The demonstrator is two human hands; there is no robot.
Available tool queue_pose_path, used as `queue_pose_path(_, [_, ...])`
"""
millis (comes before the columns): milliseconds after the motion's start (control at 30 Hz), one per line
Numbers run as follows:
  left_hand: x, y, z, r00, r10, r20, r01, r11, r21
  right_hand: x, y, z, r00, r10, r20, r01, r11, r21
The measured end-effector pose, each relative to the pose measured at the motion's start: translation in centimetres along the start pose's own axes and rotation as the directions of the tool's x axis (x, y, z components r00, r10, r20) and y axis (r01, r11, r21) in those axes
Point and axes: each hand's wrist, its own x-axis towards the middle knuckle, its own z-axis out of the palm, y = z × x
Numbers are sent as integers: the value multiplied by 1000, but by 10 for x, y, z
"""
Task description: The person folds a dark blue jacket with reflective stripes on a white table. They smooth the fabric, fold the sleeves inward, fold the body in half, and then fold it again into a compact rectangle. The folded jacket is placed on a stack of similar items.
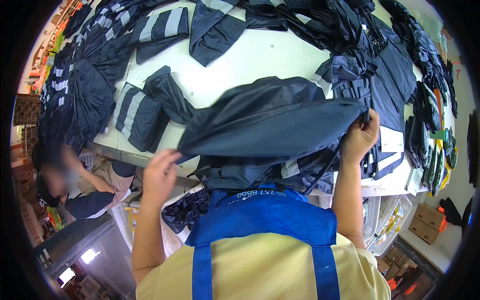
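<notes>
The dark garment (270,130) spreads unfolded over the near side of the counter (272,57), the left hand (161,172) pinching one end, the right hand (361,135) gripping the other. A grey-banded bundle (142,117) already looks folded; the held piece seems unfinished. Below, a pale crate (407,209) contains yellowish items, too small to identify.

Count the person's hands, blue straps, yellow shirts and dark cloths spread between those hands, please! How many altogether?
Left hand and right hand: 2
Blue straps: 2
Yellow shirt: 1
Dark cloth between the hands: 1
Total: 6
</notes>
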Motion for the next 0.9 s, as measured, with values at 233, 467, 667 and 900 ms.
queue_pose_path(233, [99, -73, -41, 750, -504, -428, 237, 810, -537, 52, -66, 16, 831, 146, 537, -19, 972, -234])
queue_pose_path(467, [107, -35, 18, 946, -324, 22, 321, 924, -210, 216, 141, -219, 845, 530, 74, -487, 818, -306])
queue_pose_path(667, [-8, -51, 48, 913, -396, 97, 400, 824, -401, 147, 121, -182, 970, 240, 37, -135, 656, -742])
queue_pose_path(900, [-27, -41, 46, 772, -584, 252, 635, 729, -255, -20, 86, -72, 542, 515, 664, 260, 649, -715])
